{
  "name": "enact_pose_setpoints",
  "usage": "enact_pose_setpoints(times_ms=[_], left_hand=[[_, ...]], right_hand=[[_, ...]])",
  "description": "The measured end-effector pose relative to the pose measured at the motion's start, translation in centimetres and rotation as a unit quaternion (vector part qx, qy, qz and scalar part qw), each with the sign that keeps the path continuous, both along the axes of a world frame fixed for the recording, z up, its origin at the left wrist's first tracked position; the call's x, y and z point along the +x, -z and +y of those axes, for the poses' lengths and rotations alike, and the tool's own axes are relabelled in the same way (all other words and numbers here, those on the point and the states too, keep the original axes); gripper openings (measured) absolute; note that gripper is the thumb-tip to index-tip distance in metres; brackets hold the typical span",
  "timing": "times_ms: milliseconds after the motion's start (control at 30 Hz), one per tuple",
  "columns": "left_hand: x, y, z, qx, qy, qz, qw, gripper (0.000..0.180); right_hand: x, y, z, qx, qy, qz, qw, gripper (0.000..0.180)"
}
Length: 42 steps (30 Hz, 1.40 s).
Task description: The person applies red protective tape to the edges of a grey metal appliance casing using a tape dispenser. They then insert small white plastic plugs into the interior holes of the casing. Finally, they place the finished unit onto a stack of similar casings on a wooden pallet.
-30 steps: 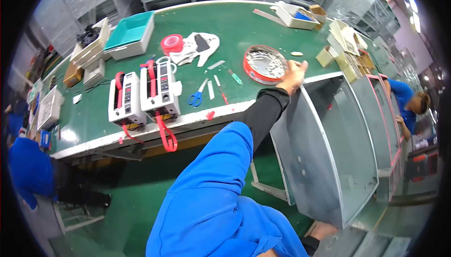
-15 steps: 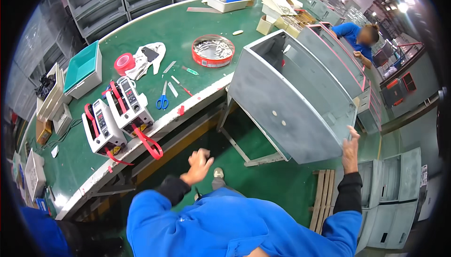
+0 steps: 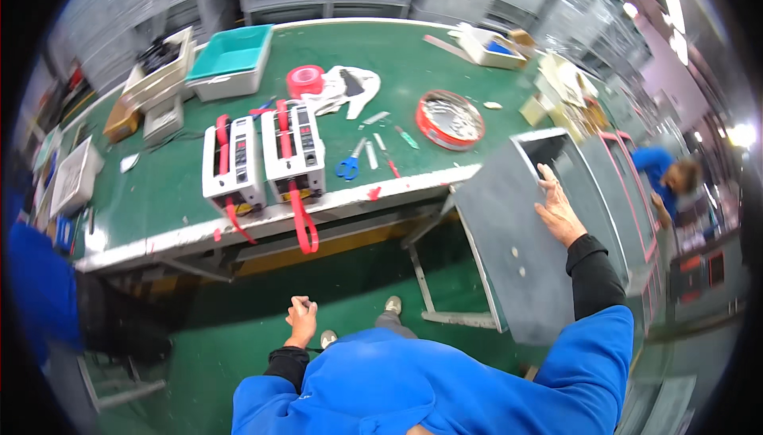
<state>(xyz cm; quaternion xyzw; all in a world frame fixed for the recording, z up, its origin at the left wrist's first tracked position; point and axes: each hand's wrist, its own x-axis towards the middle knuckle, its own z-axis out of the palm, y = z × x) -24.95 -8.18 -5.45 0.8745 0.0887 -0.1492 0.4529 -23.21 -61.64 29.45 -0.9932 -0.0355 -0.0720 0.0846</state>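
Right hand spread at the grey box, left hand loosely curled over the floor

Right hand (image 3: pixel 559 214): open, fingers apart and extended, back of hand uppermost. Grips nothing that shows. Lies across the upper rim of the grey metal box (image 3: pixel 509 220) in this view, fingertips toward the box's dark opening; cannot tell whether skin meets metal.

Left hand (image 3: pixel 301 322): fingers bent in, loosely. Out over the green floor (image 3: pixel 230 332), well apart from the bench (image 3: pixel 373 50) and its near edge. Nothing seen in it, though the palm is hidden; cannot tell how tightly it is closed.

Grey box: tilted in view, by the bench's near edge toward its right end, upper left corner close to that edge. Contact with the bench unclear.

Bench, near edge, left of middle: two white tape dispensers (image 3: pixel 296 171) side by side, red straps hanging over the edge. Right of them, blue-handled scissors (image 3: pixel 347 168). Toward the right end, near the box, a round red tin (image 3: pixel 442 140) of small pale pieces. Behind the dispensers, a red tape roll (image 3: pixel 305 81) beside a white cloth (image 3: pixel 366 89). Far left corner: turquoise tray (image 3: pixel 230 50).
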Motion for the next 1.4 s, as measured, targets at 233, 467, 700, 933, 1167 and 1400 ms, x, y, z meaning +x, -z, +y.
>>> enact_pose_setpoints(times_ms=[233, 467, 700, 933, 1167, 1400], left_hand=[[-4.0, 0.0, -1.4, 0.033, -0.224, 0.06, 0.972, 0.04], [-14.4, -1.6, -4.8, 0.115, -0.267, 0.2, 0.936, 0.044], [-17.9, -1.8, -5.1, 0.138, -0.278, 0.257, 0.915, 0.045], [-14.8, -2.3, -5.2, 0.148, -0.202, 0.252, 0.935, 0.045], [-12.1, -2.1, -3.3, 0.131, -0.162, 0.218, 0.954, 0.046], [-9.0, 1.5, -0.5, 0.172, -0.077, 0.239, 0.953, 0.044]], right_hand=[[16.6, -0.6, 0.4, 0.127, -0.082, 0.146, 0.978, 0.06], [20.7, 2.8, -13.7, 0.179, -0.005, 0.133, 0.975, 0.074], [17.6, 4.8, -32.0, -0.118, 0.066, 0.073, 0.988, 0.041], [14.0, 5.0, -31.3, 0.066, 0.095, -0.022, 0.993, 0.056], [5.3, 4.7, -29.2, 0.124, 0.229, -0.013, 0.965, 0.053], [-15.6, 5.9, -31.6, 0.13, 0.373, 0.022, 0.918, 0.071]])
